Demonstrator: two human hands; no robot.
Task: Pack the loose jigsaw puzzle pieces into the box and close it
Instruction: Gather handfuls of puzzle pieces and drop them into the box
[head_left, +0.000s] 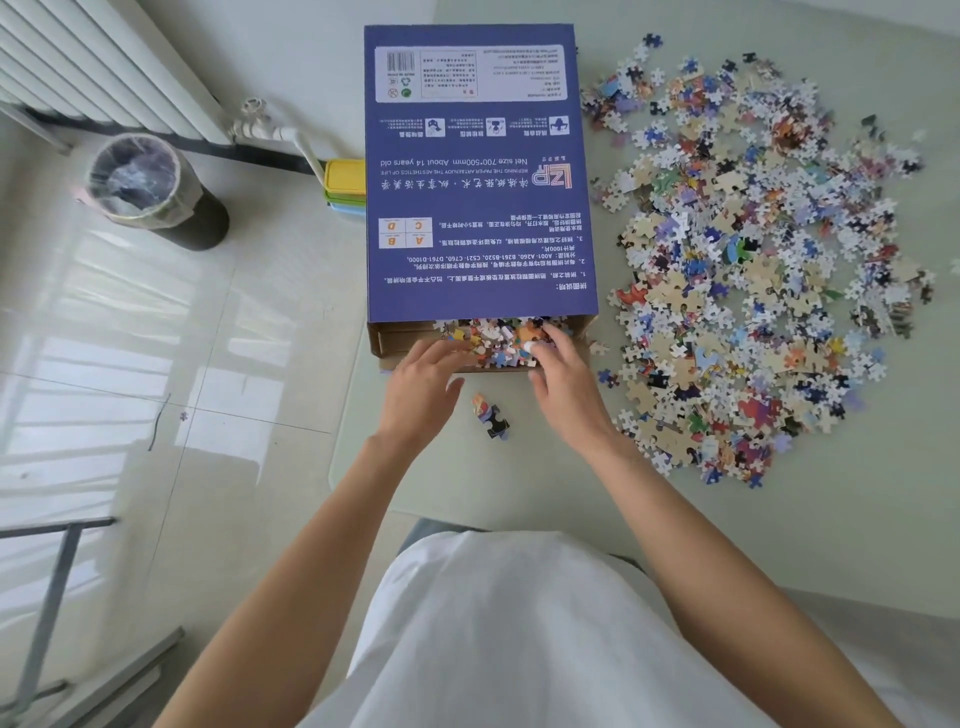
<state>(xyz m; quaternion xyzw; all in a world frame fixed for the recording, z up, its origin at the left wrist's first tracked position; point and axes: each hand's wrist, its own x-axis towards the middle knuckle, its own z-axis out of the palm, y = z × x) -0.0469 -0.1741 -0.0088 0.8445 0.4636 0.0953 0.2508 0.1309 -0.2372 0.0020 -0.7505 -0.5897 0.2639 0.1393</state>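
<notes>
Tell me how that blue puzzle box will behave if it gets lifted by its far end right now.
The blue puzzle box lies flat with its near end open and pieces crowding the opening, so tilting it would probably spill them toward the left hand and right hand. It looks like thin cardboard, so it may flex. Partly filled, it is likely light.

Glossy pale tile floor (156, 338), window glare at 9 o'clock. White radiator (98, 57) at 10. Lined bin (150, 187) below it. Pale green table (779, 545).
</notes>
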